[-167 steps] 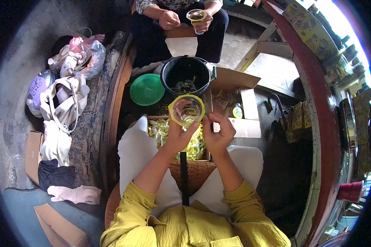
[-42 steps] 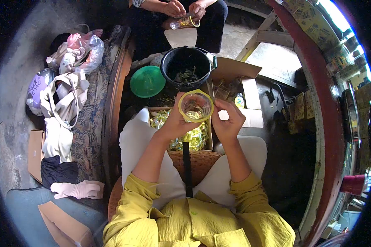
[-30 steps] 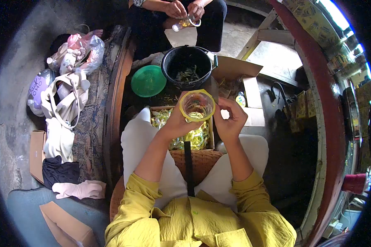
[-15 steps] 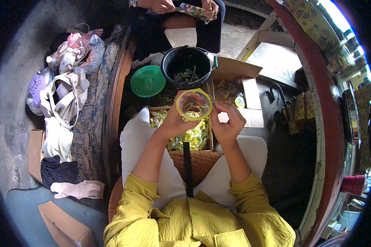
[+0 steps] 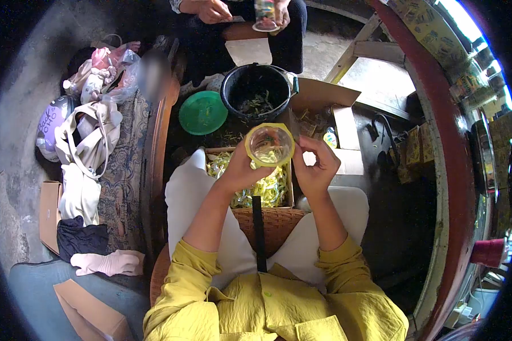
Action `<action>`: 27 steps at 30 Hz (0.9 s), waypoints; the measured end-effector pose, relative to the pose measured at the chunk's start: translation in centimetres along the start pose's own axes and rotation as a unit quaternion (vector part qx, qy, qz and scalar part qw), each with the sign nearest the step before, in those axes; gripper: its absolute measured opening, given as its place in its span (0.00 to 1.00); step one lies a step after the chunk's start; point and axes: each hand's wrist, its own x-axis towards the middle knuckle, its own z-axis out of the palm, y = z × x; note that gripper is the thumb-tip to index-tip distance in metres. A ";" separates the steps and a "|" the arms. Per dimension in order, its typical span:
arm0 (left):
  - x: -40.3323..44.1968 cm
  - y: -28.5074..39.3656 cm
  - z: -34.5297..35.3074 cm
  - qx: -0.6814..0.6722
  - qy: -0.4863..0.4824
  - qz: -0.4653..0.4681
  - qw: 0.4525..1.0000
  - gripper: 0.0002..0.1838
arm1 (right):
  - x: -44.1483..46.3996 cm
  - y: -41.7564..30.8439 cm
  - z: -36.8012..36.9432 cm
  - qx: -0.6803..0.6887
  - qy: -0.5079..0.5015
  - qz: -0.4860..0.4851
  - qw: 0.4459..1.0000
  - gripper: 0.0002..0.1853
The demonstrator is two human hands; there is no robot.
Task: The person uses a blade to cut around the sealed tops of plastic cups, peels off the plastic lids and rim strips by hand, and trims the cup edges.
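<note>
A clear plastic cup (image 5: 267, 146) with a yellow rim is held in front of me, its open end turned up toward my view. My left hand (image 5: 240, 174) is wrapped around the cup's left side and underside. At the rim's right edge, my right hand (image 5: 317, 166) is closed in a pinch; whatever sits between its fingertips is too small to make out. Below the cup, a cardboard box (image 5: 291, 193) between my knees holds many yellow-green strips or rings (image 5: 261, 192).
Beyond the box stand a black bucket (image 5: 228, 105) with scraps inside and a green plastic lid (image 5: 202, 113). An open carton (image 5: 347, 128) is at right. Opposite sits a person whose hands (image 5: 281, 14) hold a printed cup (image 5: 265, 16). Bags (image 5: 88, 136) lie at left.
The cup in my left hand has turned slightly, and my right hand stays by its rim. Across from me, the other person's printed cup has swung from lying sideways to upright.
</note>
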 end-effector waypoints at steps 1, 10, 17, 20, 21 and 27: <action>-0.1 0.0 0.0 -0.008 0.017 0.007 1.000 0.34 | -0.1 0.2 0.1 -0.002 0.008 -0.012 1.000 0.09; 0.2 -1.0 0.8 -0.064 0.067 0.056 0.994 0.36 | -0.4 -0.7 0.4 -0.057 -0.002 -0.049 0.997 0.10; 0.3 -1.3 0.8 0.008 0.066 0.036 0.997 0.35 | -0.3 -0.7 0.6 -0.056 0.008 -0.056 0.997 0.10; 0.2 -0.8 0.9 0.052 0.061 0.050 0.996 0.35 | -0.3 -0.6 0.6 -0.056 0.010 -0.047 0.997 0.09; 0.3 -0.6 0.9 0.063 0.062 0.062 0.994 0.34 | -0.2 -0.5 0.5 -0.054 0.007 -0.049 0.997 0.09; 0.2 -0.4 0.6 0.072 0.032 0.030 0.996 0.35 | 0.0 -0.7 0.4 -0.046 -0.002 -0.055 0.997 0.09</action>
